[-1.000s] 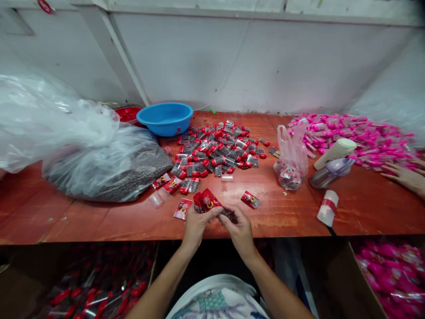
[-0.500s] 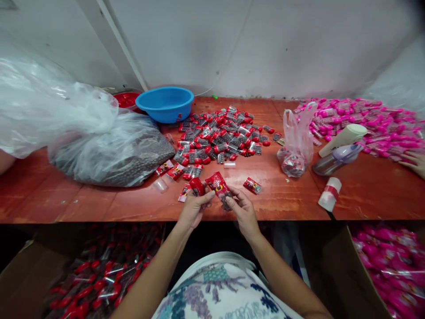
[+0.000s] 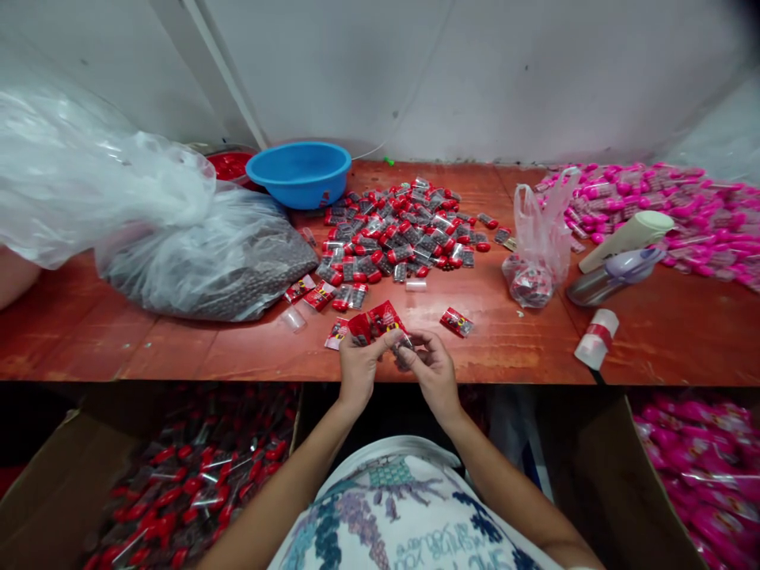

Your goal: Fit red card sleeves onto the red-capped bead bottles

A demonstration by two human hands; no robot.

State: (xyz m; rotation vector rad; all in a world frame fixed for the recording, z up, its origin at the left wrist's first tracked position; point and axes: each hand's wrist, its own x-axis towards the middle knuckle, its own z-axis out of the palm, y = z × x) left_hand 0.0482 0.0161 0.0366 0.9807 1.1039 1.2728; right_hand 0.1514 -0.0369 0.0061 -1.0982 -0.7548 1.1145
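**Red packet between both your hands, containers on and below the table**

You have the red packet [image 3: 387, 317] just above the front edge of the table [image 3: 511, 348]. Your left hand [image 3: 357, 366] is pinched closed on it, with a second red piece [image 3: 359, 326] in the same grip. Your right hand [image 3: 436, 366] has its thumb and curled fingers closed on the packet's dark lower end.

To your left, a clear plastic sack [image 3: 199, 257] sags with a mass of small dark beads. The blue basin [image 3: 304, 192] stands behind it, touching the heap of red-capped packs [image 3: 404, 237], whose clear parts show dark contents. A bowl [image 3: 230, 166] beside the basin holds something red, too blurred to name. To your right, a thin carrier bag [image 3: 543, 229] has red and dark items in its base, near two bottles [image 3: 626, 241] whose contents you cannot see.

Below the table, the left cardboard box [image 3: 51, 475] holds many red-capped packs; the right cardboard box [image 3: 623, 475] holds bright pink ones.
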